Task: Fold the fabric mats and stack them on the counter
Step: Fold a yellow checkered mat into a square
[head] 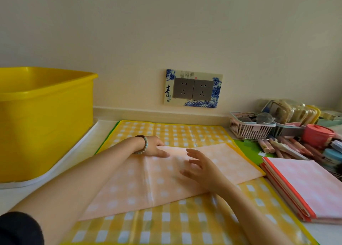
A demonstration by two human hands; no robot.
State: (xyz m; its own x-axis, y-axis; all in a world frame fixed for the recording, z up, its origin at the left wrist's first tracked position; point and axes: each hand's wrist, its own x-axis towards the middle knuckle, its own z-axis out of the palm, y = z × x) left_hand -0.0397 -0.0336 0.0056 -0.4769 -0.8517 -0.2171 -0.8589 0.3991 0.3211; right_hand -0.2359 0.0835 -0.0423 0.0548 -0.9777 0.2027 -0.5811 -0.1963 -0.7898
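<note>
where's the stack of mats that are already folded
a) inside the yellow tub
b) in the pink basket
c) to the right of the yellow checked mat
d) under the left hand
c: the folded stack, with its red edges showing, lies at the right, next to the yellow checked mat that is being folded.

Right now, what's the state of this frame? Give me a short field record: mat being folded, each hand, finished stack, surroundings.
mat in work: yellow checked mat, a flap folded over it, pale underside up
left hand: at the flap's far left corner, thumb on top; pinch or press unclear
right hand: fingers spread over the flap's middle
finished stack: folded mats, red-orange edges, to the right
underneath: green mat
surroundings: yellow tub left; pink basket far right
</note>
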